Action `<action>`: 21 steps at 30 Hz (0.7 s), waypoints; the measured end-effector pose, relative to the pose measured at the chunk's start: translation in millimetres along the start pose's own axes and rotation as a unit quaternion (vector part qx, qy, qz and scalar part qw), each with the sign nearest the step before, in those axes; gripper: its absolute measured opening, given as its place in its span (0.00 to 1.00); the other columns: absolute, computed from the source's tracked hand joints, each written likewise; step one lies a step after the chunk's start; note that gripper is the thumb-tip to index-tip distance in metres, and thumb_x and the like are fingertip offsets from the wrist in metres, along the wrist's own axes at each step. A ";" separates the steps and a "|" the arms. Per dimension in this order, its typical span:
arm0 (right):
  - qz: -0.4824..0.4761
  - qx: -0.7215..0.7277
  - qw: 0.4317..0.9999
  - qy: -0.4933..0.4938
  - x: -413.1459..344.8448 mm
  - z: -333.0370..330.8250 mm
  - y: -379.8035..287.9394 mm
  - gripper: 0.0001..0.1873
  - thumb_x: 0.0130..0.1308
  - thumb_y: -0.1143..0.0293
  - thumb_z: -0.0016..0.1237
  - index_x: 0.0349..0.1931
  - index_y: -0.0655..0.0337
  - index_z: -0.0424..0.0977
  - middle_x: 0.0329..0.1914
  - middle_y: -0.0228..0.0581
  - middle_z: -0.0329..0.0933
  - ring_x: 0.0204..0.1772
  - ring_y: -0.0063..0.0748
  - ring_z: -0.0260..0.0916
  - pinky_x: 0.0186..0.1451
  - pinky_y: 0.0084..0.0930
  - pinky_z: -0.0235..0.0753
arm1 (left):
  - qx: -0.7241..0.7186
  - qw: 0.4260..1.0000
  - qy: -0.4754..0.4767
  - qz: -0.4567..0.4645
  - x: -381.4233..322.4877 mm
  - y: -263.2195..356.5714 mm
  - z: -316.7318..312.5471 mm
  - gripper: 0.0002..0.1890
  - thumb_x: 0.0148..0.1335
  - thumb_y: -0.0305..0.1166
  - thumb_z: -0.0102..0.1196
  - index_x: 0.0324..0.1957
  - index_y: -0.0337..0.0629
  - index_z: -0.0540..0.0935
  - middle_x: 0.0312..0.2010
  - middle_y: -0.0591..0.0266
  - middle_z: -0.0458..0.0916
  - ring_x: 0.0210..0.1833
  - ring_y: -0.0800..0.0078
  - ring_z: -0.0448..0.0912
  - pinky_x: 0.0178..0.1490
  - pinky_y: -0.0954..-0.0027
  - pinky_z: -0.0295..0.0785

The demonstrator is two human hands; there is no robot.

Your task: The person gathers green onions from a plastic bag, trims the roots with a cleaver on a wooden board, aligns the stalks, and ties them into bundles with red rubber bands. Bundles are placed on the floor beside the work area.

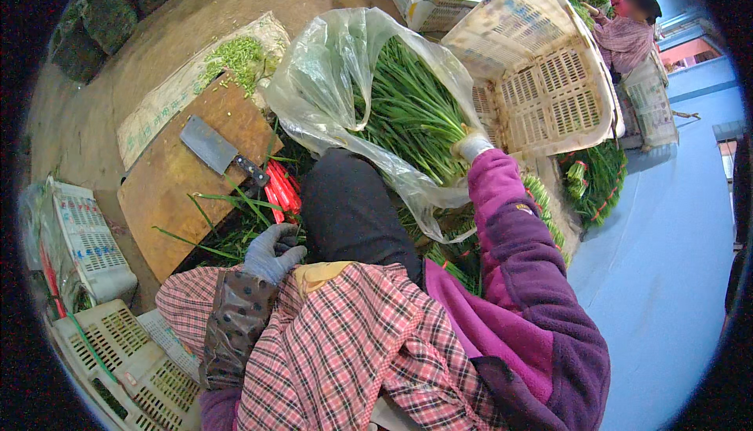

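Observation:
My right hand point(472, 144), in a pale glove, reaches to the stalk ends of long green leafy vegetables point(412, 107) lying in a large clear plastic bag point(320, 66). Its fingers are partly hidden, so its hold on the stalks is unclear. My left hand point(273, 253), in a grey glove, is near my lap with its fingers curled and apart, beside loose green leaves point(235, 240). Just above it lies a bundle of red strips point(282, 191). A cleaver point(210, 144) rests on a wooden board point(176, 178), its dark handle pointing towards the red strips.
A tilted plastic crate point(553, 95) stands beyond the bag at the right, with tied green bundles point(594, 184) below it. Chopped pale-green pieces point(235, 57) lie on a woven sack point(159, 113). More crates point(97, 243) stand at the left. A co-worker point(626, 37) is at the upper right.

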State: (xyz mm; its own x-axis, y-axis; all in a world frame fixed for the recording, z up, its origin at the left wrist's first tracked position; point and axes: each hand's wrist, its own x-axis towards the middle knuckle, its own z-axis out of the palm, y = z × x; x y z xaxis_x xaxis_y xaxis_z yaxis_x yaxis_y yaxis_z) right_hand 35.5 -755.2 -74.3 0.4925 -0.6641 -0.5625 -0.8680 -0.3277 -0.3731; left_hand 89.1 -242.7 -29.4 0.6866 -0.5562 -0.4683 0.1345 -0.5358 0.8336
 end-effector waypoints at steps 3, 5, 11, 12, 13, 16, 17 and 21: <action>-0.150 0.157 0.973 0.078 6.7 -0.1 7.0 0.39 0.47 0.82 0.61 0.64 0.60 0.68 0.40 0.36 0.82 0.36 0.29 0.78 0.39 0.28 0.79 | -0.017 1.000 -0.002 -0.018 -2.3 1.6 -0.7 0.27 0.52 0.32 0.69 0.55 0.38 0.77 0.40 0.59 0.83 0.37 0.75 0.79 0.44 0.70 0.77; -0.076 0.096 0.990 0.066 11.5 -1.8 14.2 0.37 0.49 0.82 0.60 0.64 0.60 0.68 0.43 0.36 0.82 0.41 0.29 0.79 0.44 0.25 0.79 | -0.008 1.000 -0.005 -0.018 -5.6 3.2 -1.0 0.27 0.53 0.32 0.69 0.55 0.38 0.77 0.40 0.59 0.82 0.37 0.75 0.79 0.44 0.70 0.77; -0.241 0.093 0.946 0.194 14.4 -12.9 16.4 0.41 0.49 0.74 0.60 0.68 0.52 0.64 0.54 0.43 0.80 0.54 0.34 0.78 0.55 0.27 0.75 | -0.015 1.000 0.009 -0.021 -10.5 5.0 -1.9 0.28 0.53 0.32 0.69 0.56 0.38 0.77 0.39 0.60 0.83 0.37 0.76 0.79 0.45 0.69 0.77; -0.180 -0.002 0.968 0.176 13.8 -18.1 13.1 0.41 0.49 0.72 0.60 0.68 0.52 0.64 0.53 0.45 0.80 0.54 0.37 0.78 0.56 0.29 0.75 | 0.001 1.000 0.004 -0.022 -10.8 5.4 -2.8 0.28 0.53 0.32 0.69 0.56 0.37 0.77 0.38 0.61 0.82 0.37 0.76 0.79 0.45 0.70 0.77; -0.106 -0.109 0.975 0.164 13.6 -26.2 8.6 0.40 0.50 0.70 0.59 0.68 0.52 0.64 0.52 0.48 0.80 0.55 0.40 0.78 0.57 0.30 0.75 | 0.012 1.000 0.004 0.016 -10.8 6.0 -2.4 0.28 0.52 0.33 0.69 0.55 0.37 0.77 0.38 0.60 0.82 0.38 0.75 0.79 0.45 0.70 0.77; -0.286 0.108 0.946 0.107 6.1 -48.7 -1.2 0.41 0.48 0.77 0.57 0.68 0.53 0.63 0.51 0.44 0.81 0.54 0.36 0.78 0.58 0.27 0.74 | 0.015 0.999 0.027 0.039 -20.7 7.5 -1.3 0.25 0.51 0.32 0.67 0.52 0.38 0.78 0.37 0.57 0.83 0.37 0.70 0.81 0.45 0.67 0.77; -0.364 0.238 0.899 0.043 3.0 -55.1 -4.5 0.41 0.48 0.78 0.57 0.68 0.53 0.64 0.51 0.43 0.81 0.54 0.36 0.78 0.58 0.26 0.74 | 0.019 0.999 0.028 0.032 -23.9 8.2 -1.3 0.25 0.51 0.33 0.67 0.52 0.38 0.78 0.37 0.57 0.83 0.38 0.70 0.81 0.46 0.67 0.77; -0.285 -0.013 0.945 0.158 -15.8 -79.9 -21.2 0.37 0.53 0.72 0.59 0.67 0.58 0.66 0.52 0.45 0.80 0.56 0.35 0.77 0.61 0.27 0.72 | 0.037 0.997 0.029 0.054 -23.2 9.7 -3.3 0.26 0.52 0.35 0.67 0.53 0.38 0.78 0.37 0.57 0.83 0.39 0.69 0.81 0.47 0.67 0.77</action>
State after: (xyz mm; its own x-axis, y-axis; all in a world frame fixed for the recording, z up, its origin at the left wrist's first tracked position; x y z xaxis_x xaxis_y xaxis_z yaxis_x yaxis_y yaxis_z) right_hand 41.1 -791.4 1.4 0.8402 -0.5417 -0.0258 -0.4715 -0.7062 -0.5282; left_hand 76.8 -232.9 -9.5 0.7352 -0.5759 -0.3574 0.0067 -0.5211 0.8535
